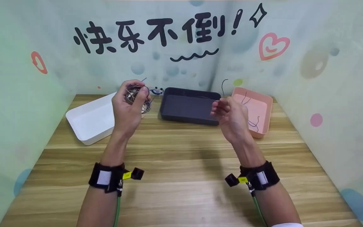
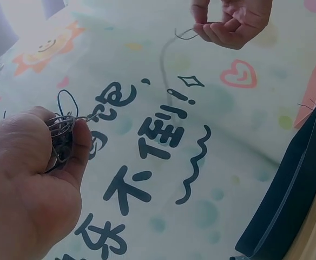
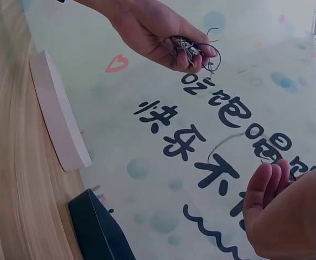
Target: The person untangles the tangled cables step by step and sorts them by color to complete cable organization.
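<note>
On a wood-grain table [image 1: 175,176] stand a dark, plastic-looking rectangular tray [image 1: 184,105] and a pink rectangular tray [image 1: 258,108]. Above, the left hand [image 1: 125,113] curls its fingers round a tangled ball of thin silvery-dark wires [image 1: 134,93], probably light and springy; the right hand [image 1: 234,119] pinches one thin, dark, curved wire [image 1: 222,87], which should bend easily and is best taken near its end.

Head view looks forward-down; 2 closer, tilted wrist views both face the backdrop [image 2: 228,157].

Bare hands [image 1: 125,110], black wrist straps [image 1: 115,174], white patches [image 1: 104,177], yellow tags [image 1: 127,175], black blocks [image 1: 137,173], green cables [image 1: 117,210], white right sleeve [image 1: 287,225]
</note>
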